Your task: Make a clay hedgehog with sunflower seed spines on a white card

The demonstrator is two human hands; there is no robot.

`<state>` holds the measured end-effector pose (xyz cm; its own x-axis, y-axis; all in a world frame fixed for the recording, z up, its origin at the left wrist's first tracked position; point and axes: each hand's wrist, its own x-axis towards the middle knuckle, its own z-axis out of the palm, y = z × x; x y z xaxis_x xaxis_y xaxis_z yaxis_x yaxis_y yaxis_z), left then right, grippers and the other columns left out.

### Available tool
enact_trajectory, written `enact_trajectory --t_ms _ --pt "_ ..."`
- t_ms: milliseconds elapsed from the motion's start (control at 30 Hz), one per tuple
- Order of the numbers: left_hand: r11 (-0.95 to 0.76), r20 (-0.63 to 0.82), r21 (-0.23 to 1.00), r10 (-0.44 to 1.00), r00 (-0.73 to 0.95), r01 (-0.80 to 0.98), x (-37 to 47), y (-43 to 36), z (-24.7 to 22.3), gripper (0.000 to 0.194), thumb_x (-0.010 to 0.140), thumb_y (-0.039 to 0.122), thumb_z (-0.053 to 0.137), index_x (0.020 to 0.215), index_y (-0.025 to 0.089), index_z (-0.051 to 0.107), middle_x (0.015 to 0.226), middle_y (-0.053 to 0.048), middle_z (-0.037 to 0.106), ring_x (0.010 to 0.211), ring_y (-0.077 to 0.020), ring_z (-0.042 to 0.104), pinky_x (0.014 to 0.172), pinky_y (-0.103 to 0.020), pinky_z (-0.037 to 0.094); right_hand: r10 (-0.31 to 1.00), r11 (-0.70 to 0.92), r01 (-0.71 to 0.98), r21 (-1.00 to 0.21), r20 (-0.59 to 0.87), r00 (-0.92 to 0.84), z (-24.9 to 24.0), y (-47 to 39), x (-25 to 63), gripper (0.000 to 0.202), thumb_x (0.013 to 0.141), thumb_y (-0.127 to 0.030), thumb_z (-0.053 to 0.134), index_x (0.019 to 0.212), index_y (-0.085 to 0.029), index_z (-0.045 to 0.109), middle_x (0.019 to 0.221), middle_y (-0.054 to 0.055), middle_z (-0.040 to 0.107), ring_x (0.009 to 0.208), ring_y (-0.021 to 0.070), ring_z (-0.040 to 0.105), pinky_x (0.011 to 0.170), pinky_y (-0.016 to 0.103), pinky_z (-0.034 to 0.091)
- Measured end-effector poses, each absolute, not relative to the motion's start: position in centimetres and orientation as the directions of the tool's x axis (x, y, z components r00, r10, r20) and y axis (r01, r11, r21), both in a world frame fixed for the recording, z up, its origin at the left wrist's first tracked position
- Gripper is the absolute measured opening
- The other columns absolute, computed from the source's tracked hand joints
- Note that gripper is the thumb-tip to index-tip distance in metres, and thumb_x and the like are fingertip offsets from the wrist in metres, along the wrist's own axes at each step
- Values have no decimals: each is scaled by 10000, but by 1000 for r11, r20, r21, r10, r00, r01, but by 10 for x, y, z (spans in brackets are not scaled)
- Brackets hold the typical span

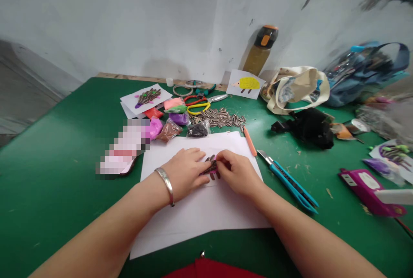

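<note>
Green counter (58, 153), set against a pale wall (155, 15). At far left I find an item hidden by pixelation, then a white card (128, 99) bearing a finished seed hedgehog (148, 96) with a purple snout. Next come bags of modelling clay: magenta (155, 128), brown (169, 131), purple (179, 118) and black (198, 129). In front of them lies white paper (193, 217). My left hand (185, 171), with a silver bangle (165, 183) at the wrist, lies on this paper; its grip is spread, the fingertips reaching the left side of a second hedgehog figure (210, 166). This figure, at the middle of the paper and partly covered by both hands, shows striped seeds over pink, with brown legs below. Behind it are yellow-handled scissors (200, 106) and a heap of sunflower seeds (226, 118). My right hand (238, 170) touches the figure's right side, thumb and forefinger close together; I cannot tell whether this grip pinches a seed. Rightward follow an orange tool (249, 141) just beside the paper, a drawing of a yellow hedgehog (248, 83) propped near a bottle (260, 50), and a blue utility knife (292, 183) with its blade out. Farther right I note a cream tote bag (298, 91) and a magenta case (369, 189).
</note>
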<state>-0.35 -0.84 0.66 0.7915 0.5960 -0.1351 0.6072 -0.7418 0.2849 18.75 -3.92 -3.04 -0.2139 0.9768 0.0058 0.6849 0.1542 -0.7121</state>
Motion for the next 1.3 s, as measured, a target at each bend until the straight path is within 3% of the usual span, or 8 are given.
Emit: enact_trajectory --t_ms 600,900,1067,1300 --pt "-739 -188 244 599 779 628 1 -9 7 255 871 355 557 1065 205 629 1061 -87 593 1064 -273 476 875 -406 411 961 246 785 -568 36 -275 -29 -39 183 122 846 -137 448 770 -205 514 776 -4 614 724 140 543 647 242 342" --pt "-737 -107 331 591 800 589 -5 -7 5 241 862 338 560 1059 205 596 950 -60 587 946 -237 513 843 -373 420 976 134 685 -716 -23 -215 -24 -37 192 112 851 -202 473 949 -230 519 686 -46 623 597 117 536 585 223 360" --pt "-715 -128 314 620 774 625 -6 -4 8 353 816 355 611 1119 183 558 998 -75 566 946 -246 500 832 -368 421 985 173 713 -679 102 -142 -20 -31 212 98 841 -200 491 796 -216 577 678 -33 603 612 117 533 590 227 373" --pt "-697 -174 251 650 740 672 -4 -3 4 325 753 353 637 1017 171 584 1007 -86 553 975 -269 477 838 -388 409 959 284 771 -570 189 -213 -24 -26 221 197 848 -143 482 927 -185 657 858 43 650 805 165 586 718 268 429"
